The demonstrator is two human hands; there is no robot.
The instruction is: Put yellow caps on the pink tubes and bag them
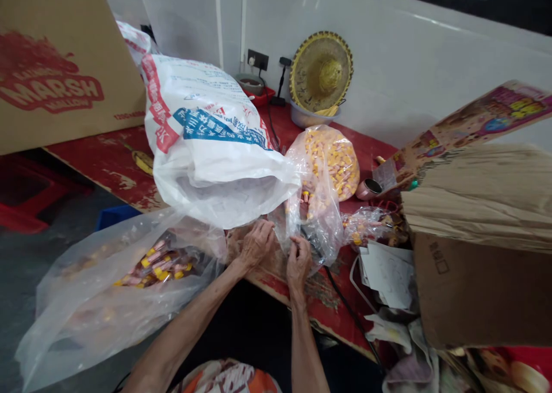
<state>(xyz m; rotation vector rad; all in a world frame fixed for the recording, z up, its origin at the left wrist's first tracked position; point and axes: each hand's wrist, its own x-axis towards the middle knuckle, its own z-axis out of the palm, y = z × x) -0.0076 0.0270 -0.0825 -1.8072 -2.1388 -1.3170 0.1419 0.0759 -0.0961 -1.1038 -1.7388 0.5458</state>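
My left hand [257,244] is over the front edge of the table, its fingers curled together; what they hold, if anything, is hidden. Just to its right, my right hand [299,259] is closed at the near edge of a clear plastic bag [326,244]. Inside and behind that bag lies a heap of small pink tubes with yellow caps [330,157]. A big white woven sack [215,177] gapes towards me above my left hand. At the left, an open translucent bag [99,318] holds more yellow-capped tubes [157,263].
A cardboard carton [64,65] stands at the back left. Another carton [483,289] is at the right, beside papers [388,275] and rags. A straw hat [321,71] leans on the wall above a basin [313,115]. A black cable [345,301] crosses the red table [103,157].
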